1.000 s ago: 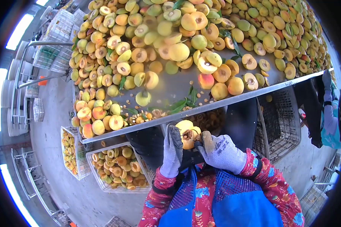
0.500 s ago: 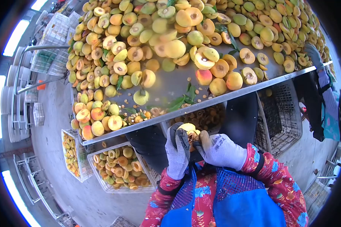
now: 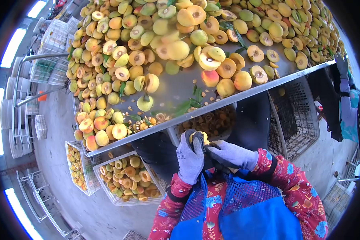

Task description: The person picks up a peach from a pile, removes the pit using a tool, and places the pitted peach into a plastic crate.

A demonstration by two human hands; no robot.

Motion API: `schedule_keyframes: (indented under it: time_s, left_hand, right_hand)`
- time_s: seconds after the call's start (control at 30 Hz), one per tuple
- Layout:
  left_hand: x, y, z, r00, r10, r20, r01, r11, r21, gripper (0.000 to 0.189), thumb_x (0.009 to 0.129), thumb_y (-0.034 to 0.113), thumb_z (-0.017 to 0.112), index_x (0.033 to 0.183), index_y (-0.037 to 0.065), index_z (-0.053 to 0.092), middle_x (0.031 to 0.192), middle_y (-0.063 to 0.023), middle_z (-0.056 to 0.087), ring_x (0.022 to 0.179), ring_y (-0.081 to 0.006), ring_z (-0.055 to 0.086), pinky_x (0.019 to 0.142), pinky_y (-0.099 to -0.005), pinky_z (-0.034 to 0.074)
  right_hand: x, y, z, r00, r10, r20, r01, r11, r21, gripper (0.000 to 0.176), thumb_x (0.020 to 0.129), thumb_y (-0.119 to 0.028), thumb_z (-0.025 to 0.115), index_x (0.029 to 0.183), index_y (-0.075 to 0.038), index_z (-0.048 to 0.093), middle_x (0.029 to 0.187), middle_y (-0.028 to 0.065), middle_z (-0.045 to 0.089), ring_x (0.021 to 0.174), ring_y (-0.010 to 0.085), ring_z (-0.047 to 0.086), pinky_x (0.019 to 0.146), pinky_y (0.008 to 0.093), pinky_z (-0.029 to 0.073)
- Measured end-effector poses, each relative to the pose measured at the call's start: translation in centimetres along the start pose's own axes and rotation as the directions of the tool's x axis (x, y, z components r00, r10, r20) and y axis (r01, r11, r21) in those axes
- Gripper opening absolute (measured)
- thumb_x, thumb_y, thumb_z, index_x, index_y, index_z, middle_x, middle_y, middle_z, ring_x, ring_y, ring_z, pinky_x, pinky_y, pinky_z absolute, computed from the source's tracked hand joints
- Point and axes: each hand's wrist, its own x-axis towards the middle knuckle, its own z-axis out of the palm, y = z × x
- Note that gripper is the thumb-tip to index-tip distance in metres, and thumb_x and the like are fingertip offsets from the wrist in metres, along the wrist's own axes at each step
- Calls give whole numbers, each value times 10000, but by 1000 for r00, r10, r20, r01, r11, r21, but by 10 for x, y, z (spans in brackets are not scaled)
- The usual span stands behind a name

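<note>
From my remote feed, the left hand [image 3: 191,158] curls its gloved fingers around a yellow peach piece [image 3: 205,138]; the right hand [image 3: 236,156], fingers bent, sits just beside, and I can't tell what it grips. The fruit lies at one o'clock from the left hand, the nearer, and ten from the right; its long axis is hidden. Beyond, at twelve, stands the peach-heaped metal table [image 3: 176,88].

From where I stand, the writing I can spot is a small dark print [image 3: 181,155] on the back of the pale purple glove [image 3: 193,170] on the person's left hand [image 3: 191,155], just below the worktop's [image 3: 228,102] near edge; its last character looks like 王, the rest too blurred to read
</note>
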Motion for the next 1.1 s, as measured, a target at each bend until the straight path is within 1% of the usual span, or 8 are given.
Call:
schedule_keyframes:
  time_s: [0.07,0.2,0.3,0.43,0.57,0.73,0.9,1.1]
  left_hand:
    - [-4,-12,9,940,322,-109,-295,932,210,382,894,160,610,1208,-41,530,1073,-233,611,940,-407,619,809,-437,511]
    - [-1,-14,11,902,418,-111,-393,899,194,343,897,179,606,1169,-23,553,1041,-237,626,942,-415,620,809,-452,505]
    - [12,-14,1,980,36,195,-64,987,144,168,953,189,548,997,30,575,844,-212,662,825,-414,643,726,-480,496]
    - [0,-9,12,998,21,66,-30,991,132,244,947,227,538,1061,17,584,928,-235,657,892,-409,641,792,-467,501]
    - [-4,-31,15,845,518,-137,-512,856,76,372,935,246,502,1205,-1,568,1021,-206,637,942,-342,641,864,-398,506]
    - [-1,-39,14,971,100,217,-3,914,-406,449,992,347,436,1211,-32,537,1120,-160,606,1018,-215,604,867,-343,489]
    - [-4,-53,23,967,115,229,70,743,-666,471,1033,394,395,1264,-3,501,1133,-111,600,1029,-204,601,909,-338,488]
    - [-8,-71,44,994,-97,54,103,613,-783,413,1059,358,374,1271,31,511,1201,-100,597,1065,-208,604,940,-352,500]
  right_hand:
    - [-1,2,-7,979,65,192,-122,946,300,364,1002,-329,448,1006,5,593,684,85,593,639,203,611,582,329,492]
    - [-4,6,-16,953,-182,244,136,971,194,298,957,-314,526,1034,-28,555,735,-24,556,594,89,559,510,235,425]
    - [-5,9,-11,964,128,231,-202,920,337,266,956,-314,545,1008,-53,556,730,-19,548,570,94,544,484,241,416]
    - [-10,4,-2,978,110,178,-188,835,517,290,1005,-373,499,909,-110,572,627,-31,495,447,64,446,392,217,363]
    - [-5,16,-11,899,-93,429,-285,618,732,278,1012,-344,501,941,-78,539,597,-32,451,423,48,416,356,186,327]
    - [1,32,-11,817,-181,548,-451,392,802,326,1025,-351,467,948,-41,535,531,-15,424,357,61,391,329,179,310]
    - [-8,19,-3,846,-210,489,-309,556,772,332,990,-390,540,909,-68,536,568,-18,460,371,55,378,343,180,325]
    - [-13,4,22,998,-55,-22,59,880,472,414,980,-479,509,871,-87,586,589,-7,533,456,91,507,427,238,401]
